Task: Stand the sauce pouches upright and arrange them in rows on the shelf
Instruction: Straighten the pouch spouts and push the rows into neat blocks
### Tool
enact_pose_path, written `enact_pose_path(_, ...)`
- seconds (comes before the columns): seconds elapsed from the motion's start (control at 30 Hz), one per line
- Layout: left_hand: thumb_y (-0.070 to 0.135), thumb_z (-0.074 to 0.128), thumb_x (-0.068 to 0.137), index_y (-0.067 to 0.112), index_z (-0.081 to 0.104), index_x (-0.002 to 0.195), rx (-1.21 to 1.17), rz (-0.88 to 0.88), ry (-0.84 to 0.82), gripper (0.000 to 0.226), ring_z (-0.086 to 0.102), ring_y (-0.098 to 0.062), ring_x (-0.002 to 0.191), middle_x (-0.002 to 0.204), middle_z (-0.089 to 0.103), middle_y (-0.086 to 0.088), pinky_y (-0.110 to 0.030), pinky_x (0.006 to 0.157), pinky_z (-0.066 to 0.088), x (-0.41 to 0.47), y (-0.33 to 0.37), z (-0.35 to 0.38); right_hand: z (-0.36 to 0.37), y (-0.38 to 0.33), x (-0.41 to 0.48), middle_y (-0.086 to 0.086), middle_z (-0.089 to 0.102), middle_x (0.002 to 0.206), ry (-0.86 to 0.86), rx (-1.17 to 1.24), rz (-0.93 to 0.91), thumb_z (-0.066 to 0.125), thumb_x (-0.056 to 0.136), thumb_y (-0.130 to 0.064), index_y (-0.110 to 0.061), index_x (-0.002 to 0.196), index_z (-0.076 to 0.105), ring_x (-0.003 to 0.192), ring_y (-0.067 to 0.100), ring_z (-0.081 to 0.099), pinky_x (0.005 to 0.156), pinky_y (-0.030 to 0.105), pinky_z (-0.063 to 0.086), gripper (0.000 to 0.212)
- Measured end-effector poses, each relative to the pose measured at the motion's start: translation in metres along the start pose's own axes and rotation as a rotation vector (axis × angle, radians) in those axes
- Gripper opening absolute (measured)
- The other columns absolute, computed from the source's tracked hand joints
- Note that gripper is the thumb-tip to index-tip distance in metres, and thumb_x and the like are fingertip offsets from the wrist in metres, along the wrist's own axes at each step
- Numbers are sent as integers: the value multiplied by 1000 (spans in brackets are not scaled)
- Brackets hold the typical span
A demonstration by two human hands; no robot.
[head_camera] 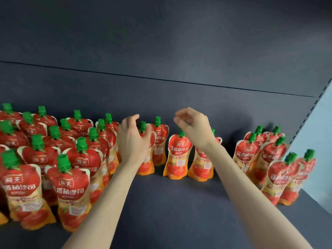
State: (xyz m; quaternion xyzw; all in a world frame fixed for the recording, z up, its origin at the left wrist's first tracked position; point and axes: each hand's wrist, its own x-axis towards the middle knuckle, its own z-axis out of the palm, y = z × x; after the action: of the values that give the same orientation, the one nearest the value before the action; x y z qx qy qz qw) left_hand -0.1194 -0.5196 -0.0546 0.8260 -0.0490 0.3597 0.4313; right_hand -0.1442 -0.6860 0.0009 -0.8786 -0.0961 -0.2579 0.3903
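I see a dark grey shelf with a matte, bare floor in the middle, a back panel of the same dark grey crossed by one thin seam, and a slotted upright at the right edge with a pale wall beside it. The sauce pouches, red with green caps, stand upright everywhere I can see. On the left they form a tight block several rows deep, reaching the front edge. On the right a smaller cluster stands close to the upright. Between them, near the back, a few stand in a loose line, one of them clear of its neighbours.

My left hand is around a pouch at the right end of the left block, fingers spread and curled about its neck, thumb just beside the green cap; I cannot tell if it presses. My right hand hangs above the middle pouches, fingers bent loosely, blurred, touching nothing I can make out
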Motion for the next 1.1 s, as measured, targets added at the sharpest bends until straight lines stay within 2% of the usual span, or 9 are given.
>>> enact_pose_path(0.13, 36, 57, 90, 11, 55, 122, 21, -60, -58, 42, 50, -26, 116, 120, 59, -8, -39, 94, 42, 7, -8, 11, 8, 2, 38, 4, 65, 113, -220, -65, -8, 61, 90, -22, -9, 116, 60, 103, 15, 60, 90, 22, 46, 29)
enact_pose_path(0.23, 33, 55, 92, 11, 58, 120, 23, -88, -69, 36, 51, -25, 113, 116, 60, -8, -37, 88, 43, 4, -13, 15, 17, 5, 58, 6, 64, 118, -385, -99, 53, 63, 87, -24, -9, 119, 58, 107, 18, 60, 95, 27, 46, 35)
enact_pose_path(0.37, 29, 57, 91, 12, 60, 118, -7, -95, -78, 32, 51, -23, 112, 112, 61, -6, -29, 83, 39, 6, -19, 17, 28, 8, 75, 6, 63, 121, -526, -175, 99, 64, 87, -27, -14, 123, 56, 108, 20, 60, 90, 26, 44, 39)
enact_pose_path(0.43, 29, 58, 90, 12, 60, 117, -6, -75, -81, 32, 51, -22, 111, 110, 62, -5, -25, 80, 38, 8, -22, 19, 33, 8, 78, 6, 63, 119, -554, -207, 101, 64, 86, -29, -15, 123, 55, 106, 21, 60, 85, 25, 45, 41)
enact_pose_path(0.53, 28, 59, 90, 13, 61, 114, -40, -67, -51, 29, 54, -19, 106, 108, 63, -2, -28, 79, 43, 9, -25, 22, 39, 9, 81, 6, 65, 112, -559, -234, 99, 64, 87, -26, -15, 118, 59, 101, 20, 62, 78, 25, 47, 33)
enact_pose_path(0.7, 20, 60, 90, 9, 62, 113, -158, -92, -28, 25, 56, -23, 103, 106, 65, -5, -34, 87, 45, 17, -29, 34, 31, 16, 82, 3, 68, 101, -523, -263, 94, 62, 87, -21, -15, 106, 67, 87, 14, 63, 73, 24, 51, 20)
enact_pose_path(0.97, 18, 58, 91, 7, 60, 116, -180, -72, -27, 27, 51, -21, 107, 109, 64, -7, -17, 83, 33, 26, -33, 45, 12, 28, 81, 3, 68, 100, -558, -218, 179, 62, 88, -20, -16, 104, 67, 92, 17, 64, 85, 33, 55, 17)
enact_pose_path(1.1, 17, 57, 92, 7, 60, 116, -194, -58, -13, 26, 51, -21, 107, 109, 63, -7, -9, 81, 27, 29, -36, 49, 11, 29, 81, 2, 68, 100, -562, -211, 193, 61, 88, -21, -17, 103, 67, 93, 16, 65, 86, 33, 54, 16)
